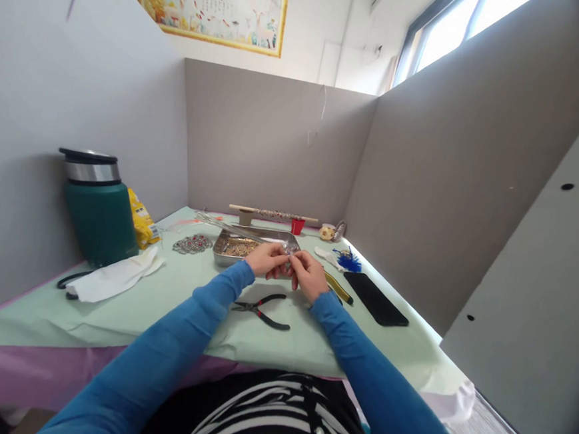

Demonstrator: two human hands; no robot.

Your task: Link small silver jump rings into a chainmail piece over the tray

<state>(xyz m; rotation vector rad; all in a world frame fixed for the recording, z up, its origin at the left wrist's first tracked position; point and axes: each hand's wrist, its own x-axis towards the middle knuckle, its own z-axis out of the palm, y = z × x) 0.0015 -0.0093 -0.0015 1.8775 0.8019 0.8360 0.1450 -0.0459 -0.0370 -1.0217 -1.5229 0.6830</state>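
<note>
My left hand (267,261) and my right hand (309,276) meet over the front right of a metal tray (223,260). Thumbs and fingers of both are pinched together around something small and shiny, too small to name. Behind them, small golden beads (239,247) lie in the tray. A bundle of thin silvery wires (228,225) rests across the tray and points toward my left hand. On the table just below my hands lie pliers (261,310) with black and red handles, their jaws to the left. A yellow-handled tool (338,288) is partly hidden behind my right hand.
At left stand a green bottle (99,222), a yellow packet (141,220) and a white cloth (117,277). Silvery pieces with red spots (193,243) lie beside the tray. A rod (270,213) spans two cups behind. A black phone (376,299) and blue tinsel (349,260) lie right.
</note>
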